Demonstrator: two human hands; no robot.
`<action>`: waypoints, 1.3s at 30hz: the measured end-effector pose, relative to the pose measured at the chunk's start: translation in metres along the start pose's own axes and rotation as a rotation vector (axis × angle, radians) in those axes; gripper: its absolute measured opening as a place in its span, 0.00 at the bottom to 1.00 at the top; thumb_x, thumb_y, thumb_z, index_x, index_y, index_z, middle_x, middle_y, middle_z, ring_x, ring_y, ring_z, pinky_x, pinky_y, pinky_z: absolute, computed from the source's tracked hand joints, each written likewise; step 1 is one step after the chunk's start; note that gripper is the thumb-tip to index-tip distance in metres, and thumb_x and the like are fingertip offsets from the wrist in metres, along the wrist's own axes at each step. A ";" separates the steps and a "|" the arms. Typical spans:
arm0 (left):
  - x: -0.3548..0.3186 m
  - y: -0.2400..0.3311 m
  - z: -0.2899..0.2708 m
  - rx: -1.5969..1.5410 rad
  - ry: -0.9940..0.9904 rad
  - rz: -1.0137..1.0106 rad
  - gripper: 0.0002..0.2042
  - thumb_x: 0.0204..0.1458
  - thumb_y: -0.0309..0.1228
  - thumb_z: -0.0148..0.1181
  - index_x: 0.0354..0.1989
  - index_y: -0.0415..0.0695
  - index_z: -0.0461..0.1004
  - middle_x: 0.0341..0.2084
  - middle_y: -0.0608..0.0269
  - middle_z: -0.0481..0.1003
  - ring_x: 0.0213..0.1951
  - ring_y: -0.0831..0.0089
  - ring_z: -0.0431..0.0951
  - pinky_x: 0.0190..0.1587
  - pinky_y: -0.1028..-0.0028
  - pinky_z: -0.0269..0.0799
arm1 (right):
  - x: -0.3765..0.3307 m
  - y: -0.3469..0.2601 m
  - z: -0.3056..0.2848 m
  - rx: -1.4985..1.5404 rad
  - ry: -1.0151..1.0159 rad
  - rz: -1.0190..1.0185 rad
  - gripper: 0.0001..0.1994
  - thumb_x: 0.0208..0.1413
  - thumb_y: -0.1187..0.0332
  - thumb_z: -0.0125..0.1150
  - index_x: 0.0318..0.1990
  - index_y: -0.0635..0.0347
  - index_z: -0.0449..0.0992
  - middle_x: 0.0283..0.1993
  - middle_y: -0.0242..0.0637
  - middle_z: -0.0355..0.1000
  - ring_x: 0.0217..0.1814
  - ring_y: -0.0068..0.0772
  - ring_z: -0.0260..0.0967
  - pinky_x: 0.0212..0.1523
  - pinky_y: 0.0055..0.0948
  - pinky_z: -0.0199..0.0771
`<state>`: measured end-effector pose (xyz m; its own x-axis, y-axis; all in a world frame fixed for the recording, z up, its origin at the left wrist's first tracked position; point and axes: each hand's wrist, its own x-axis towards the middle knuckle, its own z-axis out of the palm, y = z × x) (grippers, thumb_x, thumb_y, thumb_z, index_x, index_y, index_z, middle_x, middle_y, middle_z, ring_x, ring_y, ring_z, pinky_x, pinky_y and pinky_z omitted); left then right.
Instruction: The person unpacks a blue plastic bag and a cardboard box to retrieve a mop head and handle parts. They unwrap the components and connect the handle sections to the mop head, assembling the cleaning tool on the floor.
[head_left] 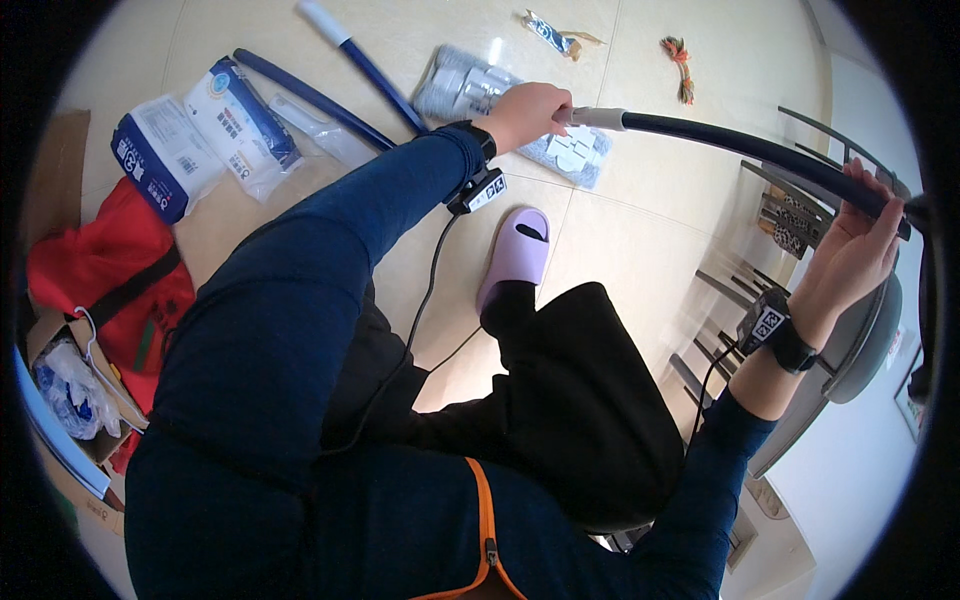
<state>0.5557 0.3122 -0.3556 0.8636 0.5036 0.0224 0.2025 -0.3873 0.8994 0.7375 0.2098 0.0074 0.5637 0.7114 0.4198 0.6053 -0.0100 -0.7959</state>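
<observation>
My left hand point(525, 118) is closed around the white end piece of a dark blue pole point(740, 145), at the top middle. The pole runs from there to the right, looking bent near the rim. At its far right end my right hand point(850, 240) is wrapped around the dark tube, palm turned up. Beneath my left hand lies a clear plastic package of grey mop pads point(570, 150) on the floor, partly hidden by the hand. Two more tubes lie to its left: a dark blue pole with a white end point(372, 75) and a plain dark blue pole point(315, 98).
Blue and white packages point(235, 120) and a clear plastic sleeve point(320, 130) lie at the left. Nearby are a red cloth point(110, 265) and a cardboard box point(110, 445) holding plastic bags. A wrapper point(550, 35), a rope toy point(680, 70) and a grey chair point(865, 330) also show.
</observation>
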 end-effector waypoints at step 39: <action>-0.022 -0.007 0.007 0.185 -0.041 0.131 0.15 0.53 0.33 0.64 0.50 0.50 0.75 0.39 0.61 0.78 0.40 0.59 0.80 0.43 0.63 0.76 | -0.048 0.009 0.084 0.341 0.015 0.087 0.25 0.67 0.50 0.48 0.17 0.47 0.57 0.15 0.22 0.46 0.17 0.19 0.40 0.23 0.25 0.43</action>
<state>0.5384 0.2986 -0.3648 0.9053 0.4096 0.1126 0.1654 -0.5841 0.7946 0.6686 0.2348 -0.0560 0.6150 0.7075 0.3481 0.3337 0.1665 -0.9279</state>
